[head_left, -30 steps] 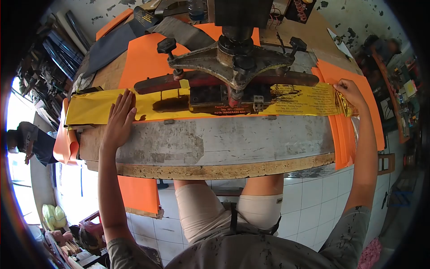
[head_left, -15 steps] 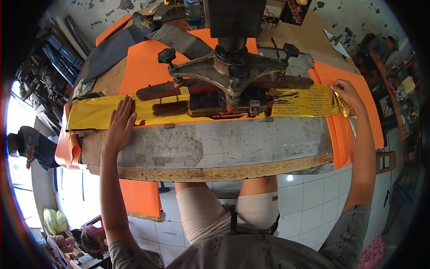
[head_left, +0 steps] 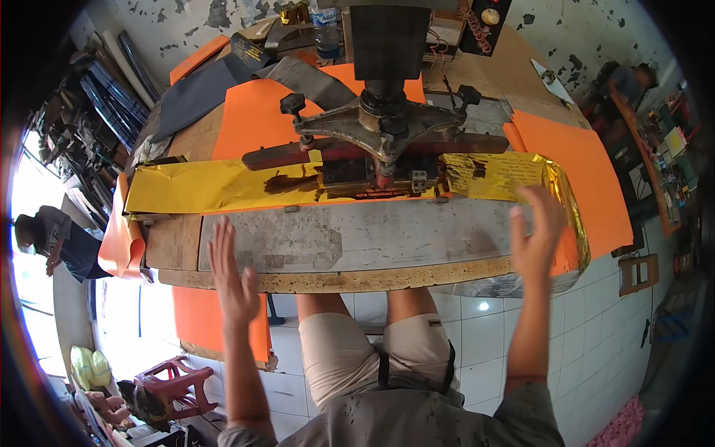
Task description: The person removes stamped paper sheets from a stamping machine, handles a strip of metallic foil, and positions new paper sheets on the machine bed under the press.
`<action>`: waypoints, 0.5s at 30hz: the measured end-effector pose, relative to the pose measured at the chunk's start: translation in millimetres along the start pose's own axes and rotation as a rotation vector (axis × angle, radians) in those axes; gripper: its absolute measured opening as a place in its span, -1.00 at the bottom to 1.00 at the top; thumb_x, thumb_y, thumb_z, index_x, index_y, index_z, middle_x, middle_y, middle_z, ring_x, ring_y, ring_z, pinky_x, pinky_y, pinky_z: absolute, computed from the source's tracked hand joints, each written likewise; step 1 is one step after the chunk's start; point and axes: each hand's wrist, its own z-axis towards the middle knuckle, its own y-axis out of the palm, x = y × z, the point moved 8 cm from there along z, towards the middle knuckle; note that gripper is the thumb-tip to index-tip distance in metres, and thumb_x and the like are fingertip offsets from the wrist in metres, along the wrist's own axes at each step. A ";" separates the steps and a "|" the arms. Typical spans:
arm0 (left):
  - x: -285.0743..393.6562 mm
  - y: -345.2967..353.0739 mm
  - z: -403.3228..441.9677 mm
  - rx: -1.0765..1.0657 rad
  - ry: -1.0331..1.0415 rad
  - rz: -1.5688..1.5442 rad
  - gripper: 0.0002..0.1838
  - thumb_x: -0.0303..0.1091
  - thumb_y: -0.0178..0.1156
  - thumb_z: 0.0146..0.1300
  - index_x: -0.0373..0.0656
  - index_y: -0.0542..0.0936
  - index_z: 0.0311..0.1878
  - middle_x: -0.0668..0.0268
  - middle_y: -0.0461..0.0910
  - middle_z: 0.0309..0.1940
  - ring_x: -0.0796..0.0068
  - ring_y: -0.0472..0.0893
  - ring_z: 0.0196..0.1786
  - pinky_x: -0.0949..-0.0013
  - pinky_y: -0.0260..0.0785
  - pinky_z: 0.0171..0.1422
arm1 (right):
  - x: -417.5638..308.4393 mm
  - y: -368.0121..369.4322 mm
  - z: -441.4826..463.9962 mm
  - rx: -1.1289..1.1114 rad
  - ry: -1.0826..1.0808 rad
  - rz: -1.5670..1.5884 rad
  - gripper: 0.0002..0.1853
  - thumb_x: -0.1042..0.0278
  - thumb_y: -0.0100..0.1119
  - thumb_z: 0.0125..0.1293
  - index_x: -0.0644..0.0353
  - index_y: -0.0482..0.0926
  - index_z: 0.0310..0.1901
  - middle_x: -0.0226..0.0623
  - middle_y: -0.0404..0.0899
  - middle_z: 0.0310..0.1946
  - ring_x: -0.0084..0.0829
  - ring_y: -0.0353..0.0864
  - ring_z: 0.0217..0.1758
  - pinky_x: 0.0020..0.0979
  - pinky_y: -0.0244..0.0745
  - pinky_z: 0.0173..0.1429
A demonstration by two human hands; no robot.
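Note:
A strip of gold foil (head_left: 201, 185) runs across the press bed (head_left: 298, 242), passing beneath the stamping press (head_left: 383, 123). Its right end bends down over the orange sheets (head_left: 596, 186). Lettering and dark, used-up patches show on the foil near the press head. My left hand (head_left: 237, 279) is open above the bed's front edge, fingers stretched up, holding nothing. Slightly blurred, my right hand (head_left: 538, 235) is near the foil's right end, thumb and fingers apart. Nothing shows in it, and whether it touches the foil is unclear.
Dark grey sheets (head_left: 194, 97) and a water bottle (head_left: 325, 33) are at the back of the table. A red plastic stool (head_left: 179, 387) stands lower left. One person (head_left: 56, 242) is at far left, another person (head_left: 631, 82) at far right.
My left hand has lifted off the foil and drawn back toward me. My right hand has let go of the foil's right end and come inward; that end now hangs down.

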 end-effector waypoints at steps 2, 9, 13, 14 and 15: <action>24.0 16.3 -29.2 0.088 0.009 -0.002 -0.27 0.17 -0.26 0.60 -0.15 0.21 0.62 -0.02 0.19 0.62 -0.11 0.05 0.70 -0.24 -0.30 0.72 | -20.3 31.7 -23.7 -0.070 -0.003 0.088 -0.63 0.20 0.30 0.41 0.16 0.59 0.16 -0.17 0.53 0.26 -0.06 0.39 0.42 0.06 0.15 0.48; 36.4 78.9 -102.1 0.284 0.002 0.096 -0.28 0.09 -0.10 0.53 -0.19 0.23 0.59 -0.16 0.11 0.62 -0.34 -0.04 0.68 -0.44 -0.31 0.65 | -30.2 57.6 -30.4 -0.266 -0.032 0.051 -0.56 0.14 0.30 0.42 0.12 0.58 0.24 -0.18 0.38 0.43 -0.02 0.25 0.57 0.08 0.12 0.58; 25.0 92.6 -109.8 0.385 0.063 0.102 -0.29 -0.02 0.04 0.47 -0.21 0.25 0.55 -0.19 0.11 0.60 -0.39 -0.06 0.66 -0.49 -0.33 0.63 | -31.6 62.9 -33.4 -0.326 -0.060 0.045 -0.53 0.06 0.24 0.46 0.10 0.56 0.29 -0.19 0.33 0.49 -0.03 0.22 0.60 0.07 0.11 0.61; 24.1 93.9 -110.1 0.409 0.079 0.107 -0.30 -0.03 0.06 0.46 -0.21 0.25 0.54 -0.19 0.11 0.60 -0.39 -0.06 0.66 -0.49 -0.33 0.63 | -31.2 64.0 -34.0 -0.333 -0.066 0.038 -0.52 0.04 0.23 0.47 0.10 0.56 0.31 -0.19 0.32 0.50 -0.04 0.21 0.60 0.06 0.10 0.62; 23.8 94.0 -109.4 0.410 0.087 0.095 -0.29 -0.05 0.09 0.43 -0.21 0.25 0.53 -0.20 0.09 0.60 -0.40 -0.07 0.66 -0.49 -0.35 0.64 | -31.8 64.6 -34.4 -0.338 -0.071 0.039 -0.51 0.04 0.22 0.47 0.10 0.55 0.31 -0.19 0.32 0.51 -0.04 0.21 0.61 0.06 0.10 0.62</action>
